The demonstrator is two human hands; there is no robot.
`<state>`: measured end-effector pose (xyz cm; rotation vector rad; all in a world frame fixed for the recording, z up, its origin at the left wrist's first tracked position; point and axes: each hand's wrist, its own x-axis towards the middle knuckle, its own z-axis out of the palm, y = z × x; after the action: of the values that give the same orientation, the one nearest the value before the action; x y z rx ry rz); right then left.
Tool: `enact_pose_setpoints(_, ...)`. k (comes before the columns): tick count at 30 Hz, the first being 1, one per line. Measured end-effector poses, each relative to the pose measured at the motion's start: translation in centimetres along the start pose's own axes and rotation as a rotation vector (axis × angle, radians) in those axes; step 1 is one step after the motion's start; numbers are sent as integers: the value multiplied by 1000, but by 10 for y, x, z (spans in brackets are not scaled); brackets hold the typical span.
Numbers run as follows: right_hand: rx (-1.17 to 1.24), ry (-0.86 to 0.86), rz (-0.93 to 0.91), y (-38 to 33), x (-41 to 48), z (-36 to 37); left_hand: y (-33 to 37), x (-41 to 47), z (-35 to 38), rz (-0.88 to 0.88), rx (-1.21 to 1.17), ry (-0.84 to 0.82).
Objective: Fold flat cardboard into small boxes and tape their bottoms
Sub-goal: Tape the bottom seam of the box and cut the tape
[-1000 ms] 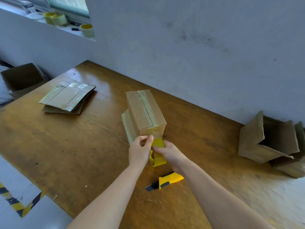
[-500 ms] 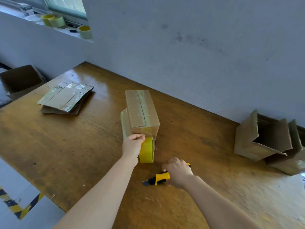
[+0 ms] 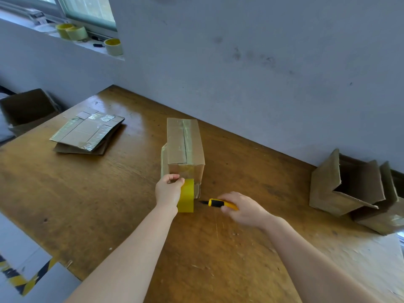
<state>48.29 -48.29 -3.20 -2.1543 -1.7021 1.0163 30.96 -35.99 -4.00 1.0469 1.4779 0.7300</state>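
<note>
At the centre of the frame a small brown box (image 3: 185, 145) stands on the wooden counter (image 3: 87, 204). A shiny strip of clear tape runs along its top seam and down its near end. The left grip (image 3: 169, 190) clasps a yellow tape roll (image 3: 186, 196) against that end. Just to the right, the right grip (image 3: 246, 209) clutches a yellow-and-black knife (image 3: 218, 203), its blade pointing at the roll.

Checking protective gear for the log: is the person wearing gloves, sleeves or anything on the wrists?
No. The left hand and right hand are bare: no gloves, and no rings that I can make out. The left forearm and right forearm are uncovered down to the frame edge, with no sleeves, watch or wristband in view.
</note>
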Motion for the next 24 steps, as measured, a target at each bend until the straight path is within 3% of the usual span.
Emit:
enact_pose_setpoints(3,128,41,50,-22,4,-11,1,3,-3,-14,-14,4)
enact_pose_setpoints(7,-204,309,22,-54,16,-16,1,1,-6,-46,-39,-4)
enact_pose_setpoints(9,-364,356,44,-65,22,-17,2,0,-6,-46,-41,-8)
enact_pose_setpoints(24,-667,231,136,-91,37,-27,1,7,-3,-30,75,19)
